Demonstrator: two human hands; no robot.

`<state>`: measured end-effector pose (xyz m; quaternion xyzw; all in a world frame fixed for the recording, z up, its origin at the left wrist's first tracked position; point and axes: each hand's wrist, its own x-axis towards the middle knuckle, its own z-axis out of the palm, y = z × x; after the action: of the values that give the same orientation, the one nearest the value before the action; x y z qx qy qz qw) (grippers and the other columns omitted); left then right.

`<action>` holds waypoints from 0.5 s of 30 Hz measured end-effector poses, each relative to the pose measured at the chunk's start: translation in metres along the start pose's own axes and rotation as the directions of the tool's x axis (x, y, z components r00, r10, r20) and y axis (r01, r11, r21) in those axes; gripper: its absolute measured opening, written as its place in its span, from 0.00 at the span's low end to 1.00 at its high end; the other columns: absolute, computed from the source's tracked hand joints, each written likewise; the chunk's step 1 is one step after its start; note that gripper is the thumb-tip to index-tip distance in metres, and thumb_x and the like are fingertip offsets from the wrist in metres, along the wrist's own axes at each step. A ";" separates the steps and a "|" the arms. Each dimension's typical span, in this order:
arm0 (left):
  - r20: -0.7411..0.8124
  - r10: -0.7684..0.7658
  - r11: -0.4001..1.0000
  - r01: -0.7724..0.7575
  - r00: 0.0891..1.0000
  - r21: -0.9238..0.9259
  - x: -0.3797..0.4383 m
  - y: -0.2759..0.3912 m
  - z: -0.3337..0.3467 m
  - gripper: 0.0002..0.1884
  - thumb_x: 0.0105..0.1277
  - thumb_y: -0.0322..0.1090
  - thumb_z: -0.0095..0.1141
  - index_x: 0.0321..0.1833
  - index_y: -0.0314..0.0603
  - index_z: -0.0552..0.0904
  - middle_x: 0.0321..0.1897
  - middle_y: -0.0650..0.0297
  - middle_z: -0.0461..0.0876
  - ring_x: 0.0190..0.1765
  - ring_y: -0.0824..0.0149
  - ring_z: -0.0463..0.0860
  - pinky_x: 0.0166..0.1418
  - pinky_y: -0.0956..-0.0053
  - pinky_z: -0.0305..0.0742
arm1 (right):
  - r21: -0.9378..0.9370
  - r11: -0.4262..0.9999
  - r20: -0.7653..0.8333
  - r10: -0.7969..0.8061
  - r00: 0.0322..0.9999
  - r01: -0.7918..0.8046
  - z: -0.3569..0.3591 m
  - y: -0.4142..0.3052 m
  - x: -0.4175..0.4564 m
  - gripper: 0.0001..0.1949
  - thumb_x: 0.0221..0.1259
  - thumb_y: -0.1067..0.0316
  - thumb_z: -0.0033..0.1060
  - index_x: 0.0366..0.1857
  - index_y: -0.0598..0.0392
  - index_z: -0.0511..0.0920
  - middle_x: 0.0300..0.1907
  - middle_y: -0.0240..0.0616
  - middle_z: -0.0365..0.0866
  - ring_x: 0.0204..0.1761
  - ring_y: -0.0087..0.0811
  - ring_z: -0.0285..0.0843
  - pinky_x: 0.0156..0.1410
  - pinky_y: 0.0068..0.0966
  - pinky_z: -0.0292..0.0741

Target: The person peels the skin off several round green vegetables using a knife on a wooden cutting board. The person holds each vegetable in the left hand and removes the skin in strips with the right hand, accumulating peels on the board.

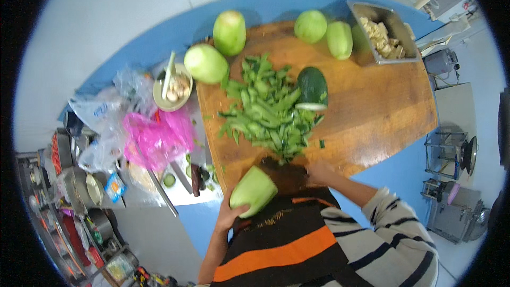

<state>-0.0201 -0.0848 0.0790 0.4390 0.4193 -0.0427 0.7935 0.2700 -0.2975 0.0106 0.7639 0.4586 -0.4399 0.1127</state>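
My left hand (pixel 228 214) grips a peeled pale green gourd (pixel 255 192) at the front edge of the wooden board, thumb across its near end. My right hand (pixel 320 173), blurred, is closed beside it. From that hand a broad dark blade (pixel 285 175), seemingly a cleaver's, reaches left towards the gourd. Just beyond the blade lies a heap of green peel strips (pixel 269 107). A dark green unpeeled gourd piece (pixel 312 86) with a pale cut end rests against the heap's right side. The handle inside my right fist is hidden.
Peeled gourds (pixel 230 33) stand along the wooden board's (pixel 382 111) far edge. A metal pan (pixel 410 48) of pale chunks sits far right. On the left are a bowl (pixel 161 99) of garlic, a pink plastic bag (pixel 159 135), and a knife (pixel 181 177) beside cucumber slices (pixel 169 180).
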 end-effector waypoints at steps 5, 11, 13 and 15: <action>0.059 0.194 0.892 -0.151 0.979 -0.427 0.041 -0.047 -0.025 0.53 0.58 0.59 0.68 0.80 0.37 0.58 0.74 0.49 0.69 0.73 0.48 0.72 0.75 0.50 0.70 | 0.376 0.926 -0.162 0.109 0.981 -0.040 0.022 -0.012 -0.041 0.19 0.59 0.54 0.65 0.45 0.59 0.83 0.36 0.55 0.86 0.39 0.55 0.87 0.44 0.50 0.83; 0.159 0.193 0.918 -0.121 0.968 -0.377 0.185 0.156 0.026 0.35 0.71 0.54 0.54 0.76 0.43 0.65 0.70 0.51 0.74 0.69 0.47 0.76 0.61 0.39 0.79 | 0.470 0.881 -0.281 0.097 0.955 0.049 0.046 0.013 -0.044 0.21 0.59 0.52 0.63 0.48 0.58 0.82 0.34 0.57 0.85 0.39 0.57 0.85 0.44 0.53 0.81; 0.075 0.057 0.964 -0.036 0.996 -0.263 0.227 0.239 0.077 0.39 0.65 0.54 0.65 0.74 0.46 0.65 0.68 0.52 0.74 0.66 0.47 0.77 0.60 0.40 0.81 | 0.452 0.892 -0.253 0.139 0.958 -0.010 0.036 0.019 -0.054 0.21 0.59 0.51 0.64 0.49 0.56 0.82 0.34 0.55 0.86 0.40 0.56 0.86 0.45 0.52 0.82; 0.067 -0.050 0.973 0.064 0.996 -0.221 0.277 0.294 0.107 0.40 0.63 0.56 0.67 0.73 0.47 0.66 0.67 0.53 0.73 0.65 0.48 0.77 0.59 0.43 0.82 | 0.429 0.901 -0.224 0.175 0.959 -0.065 0.019 0.023 -0.059 0.21 0.59 0.51 0.65 0.48 0.56 0.82 0.34 0.54 0.86 0.40 0.55 0.86 0.45 0.52 0.82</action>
<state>0.3540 0.0998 0.1068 0.3334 0.4094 -0.0317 0.8486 0.2662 -0.3574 0.0398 0.8477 0.3164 -0.4169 -0.0864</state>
